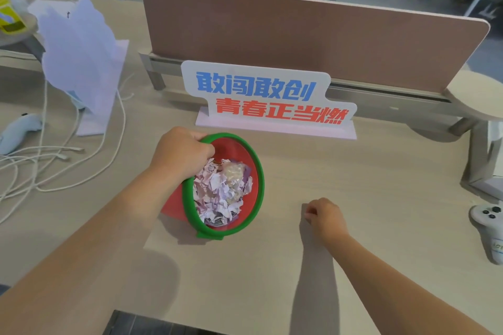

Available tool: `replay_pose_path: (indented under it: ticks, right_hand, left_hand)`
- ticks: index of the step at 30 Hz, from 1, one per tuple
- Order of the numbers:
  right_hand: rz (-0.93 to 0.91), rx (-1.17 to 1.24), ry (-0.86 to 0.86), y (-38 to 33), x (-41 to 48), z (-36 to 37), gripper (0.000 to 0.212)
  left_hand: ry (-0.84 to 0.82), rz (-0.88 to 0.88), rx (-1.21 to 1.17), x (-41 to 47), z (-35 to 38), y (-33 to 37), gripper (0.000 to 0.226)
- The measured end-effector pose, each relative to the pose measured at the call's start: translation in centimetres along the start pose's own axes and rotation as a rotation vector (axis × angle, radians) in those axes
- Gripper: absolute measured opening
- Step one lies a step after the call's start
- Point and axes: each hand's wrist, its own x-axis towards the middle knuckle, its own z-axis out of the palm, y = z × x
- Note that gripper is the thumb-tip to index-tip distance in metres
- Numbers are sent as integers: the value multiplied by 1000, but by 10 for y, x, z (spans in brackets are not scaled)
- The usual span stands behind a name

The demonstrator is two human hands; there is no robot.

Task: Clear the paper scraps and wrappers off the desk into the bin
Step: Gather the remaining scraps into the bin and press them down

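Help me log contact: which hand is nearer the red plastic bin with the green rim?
Left. The left hand grips the green rim of the red plastic bin; the right hand sits apart, to its right.

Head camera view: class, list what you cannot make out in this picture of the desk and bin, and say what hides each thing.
All in the head view:
1. The right hand: its curled fingers hide whether it holds a scrap.
2. The left hand: its fingertips are hidden by the hand itself and the rim of the bin.
3. The bin's floor: covered by paper scraps.
4. The yellow carton: cut off by the left edge.
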Motion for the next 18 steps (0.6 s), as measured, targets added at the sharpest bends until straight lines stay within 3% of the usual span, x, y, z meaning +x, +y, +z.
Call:
replay_pose_path:
  ticks: [4,6,8,11,14,18]
  right_hand:
    - [41,-90,-88,-7,1,1,30]
    - [131,50,-48,-19,0,-6,29]
    - [161,286,103,-43,-6,-16,19]
    - [13,507,177,-104,-19,-40,15]
    - [-182,616,68,-165,-32,-64,14]
    - [-264,570,-157,-201,-38,-71,18]
  left_hand:
    - [8,-4,-6,0,0,-1,22]
    - [4,-7,-13,-1,1,-1,22]
    - [-6,-13,-30,-2,0,-1,21]
    - [-17,-32,-75,0,-4,-4,21]
    - [-24,-40,-114,1,-9,-6,20]
    - [-19,-49,-140,2,-15,-10,19]
